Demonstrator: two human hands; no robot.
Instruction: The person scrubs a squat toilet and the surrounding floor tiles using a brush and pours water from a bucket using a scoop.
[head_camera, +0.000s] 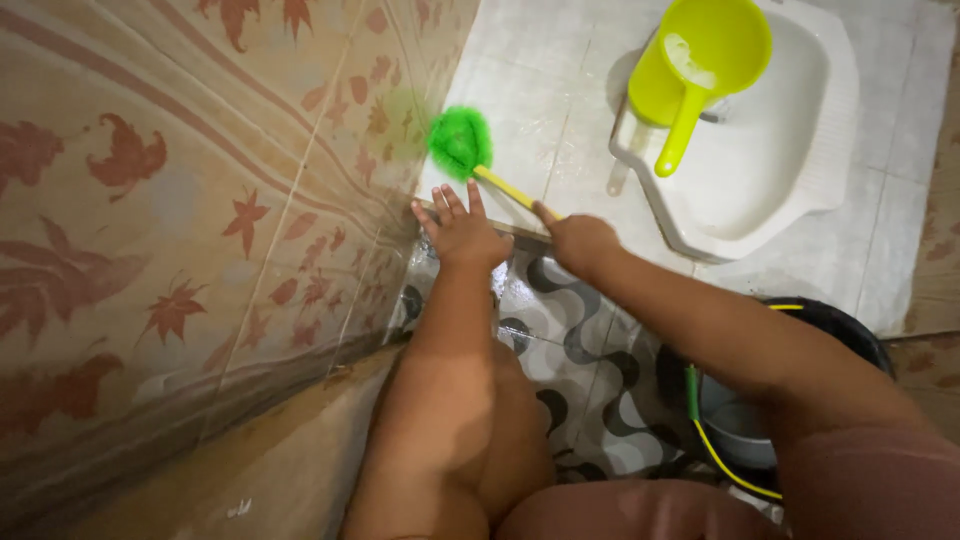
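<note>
My right hand (582, 241) grips the yellow handle of a brush with a round green bristle head (459, 140). The bristles press on the wet white floor tiles close to the leaf-patterned wall (190, 200). My left hand (460, 228) lies flat, fingers spread, on the edge of the raised white-tiled step (520, 120), just below the brush head. It holds nothing.
A white squat toilet pan (790, 160) sits at the upper right with a lime green scoop (700, 60) resting on its rim. A dark bucket (800, 400) with a yellow-green handle stands under my right arm. Black-and-white wavy tiles (590, 370) cover the lower floor.
</note>
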